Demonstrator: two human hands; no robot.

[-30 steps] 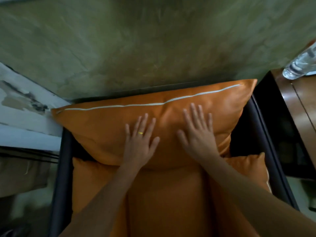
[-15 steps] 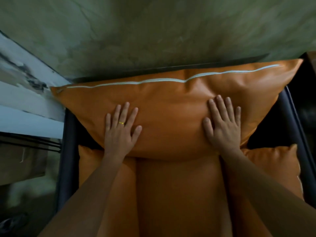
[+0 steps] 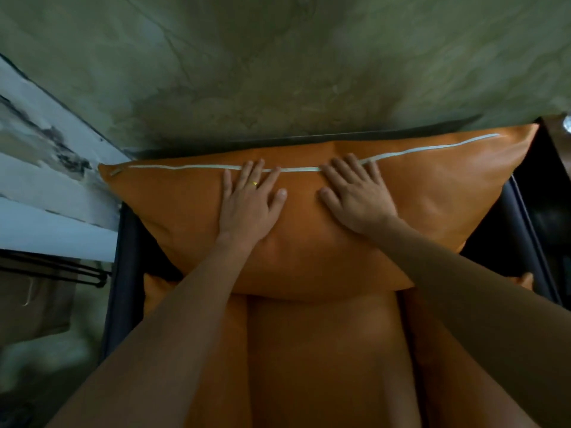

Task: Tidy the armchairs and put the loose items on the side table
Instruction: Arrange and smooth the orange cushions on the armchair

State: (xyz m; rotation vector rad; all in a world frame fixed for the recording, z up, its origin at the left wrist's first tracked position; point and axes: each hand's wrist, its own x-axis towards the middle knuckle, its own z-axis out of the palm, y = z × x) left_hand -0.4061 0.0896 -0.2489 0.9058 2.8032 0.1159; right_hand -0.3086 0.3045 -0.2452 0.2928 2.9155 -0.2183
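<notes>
1. Greenish veined wall (image 3: 278, 72) fills the upper part of the head view. Below it stands the armchair (image 3: 126, 242) with its dark frame. The orange back cushion (image 3: 432, 196) leans at the rear of it, above the seat cushion (image 3: 324, 350).
2. My left hand (image 3: 247, 205) lies flat on the back cushion, its fingers (image 3: 227, 186) spread and straight. My right hand (image 3: 358, 199) lies just beside it, fingers closer together and the thumb held apart. Neither hand grips anything; both only press.
3. The cushion's long axis runs from left to right across the chair, and my fingers point across it, toward the wall. The fingertips reach the white strip (image 3: 185, 167) along the top edge.
4. Both hands are near the middle, so each end lies outward from its own hand. I think the next stroke should go sideways along the axis.
5. A brown corner, perhaps the side table (image 3: 556, 143), shows at the far right, nearer to my right hand.
</notes>
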